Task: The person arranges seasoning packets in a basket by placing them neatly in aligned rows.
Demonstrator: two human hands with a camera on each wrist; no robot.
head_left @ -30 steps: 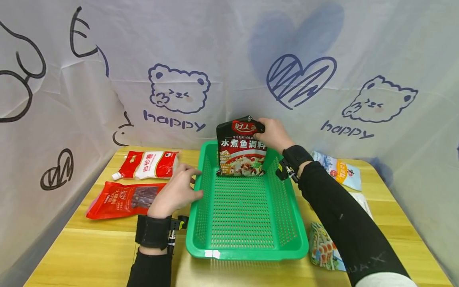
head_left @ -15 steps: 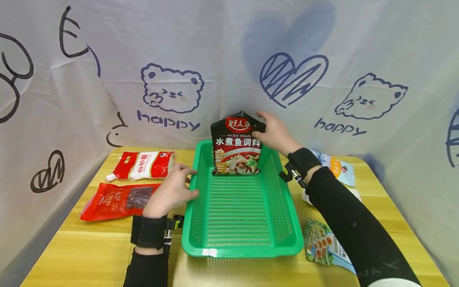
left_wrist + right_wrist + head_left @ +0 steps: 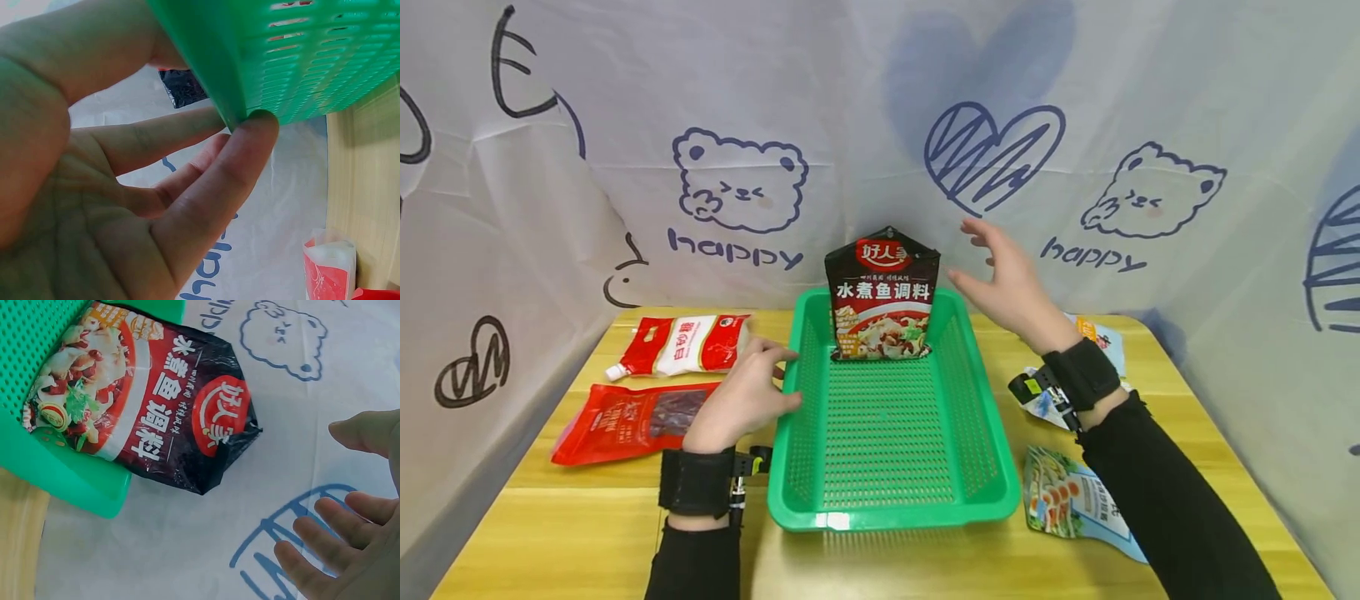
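Note:
A black and red seasoning packet stands upright at the far end of a green plastic basket, leaning on its back wall. My left hand holds the basket's left rim. In the left wrist view, fingertips touch the outside below the rim, and the thumb's tip is hidden behind it. My right hand is in the air to the right of the packet, apart from it, fingers spread and holding nothing. The right wrist view shows the gap between this hand and the packet.
On the wooden table, a white sugar bag and a red packet lie left of the basket. A green and blue pouch and other packets lie to its right, partly behind my right arm. A drawn-on white cloth hangs behind.
My right hand has let go of the seasoning packet's top corner and moved away to the right. The packet stays standing in the basket. My left hand keeps its place on the rim.

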